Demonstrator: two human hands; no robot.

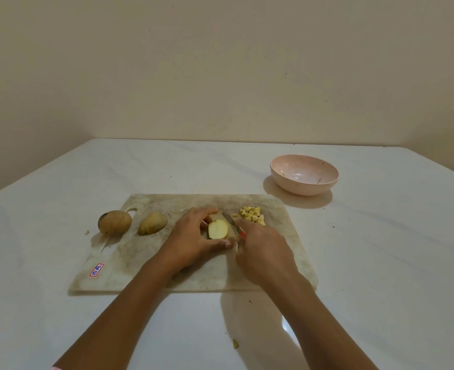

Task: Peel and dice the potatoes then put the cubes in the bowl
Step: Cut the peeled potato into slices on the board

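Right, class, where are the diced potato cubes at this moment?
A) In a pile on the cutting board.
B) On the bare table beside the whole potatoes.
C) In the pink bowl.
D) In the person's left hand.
A: the cubes sit in a pile on the cutting board beyond the right hand, which grips the knife; the pink bowl holds none, and the left hand holds a potato half.

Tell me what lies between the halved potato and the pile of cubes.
Head view: the knife, held by the right hand, lies between the halved potato and the cubes.
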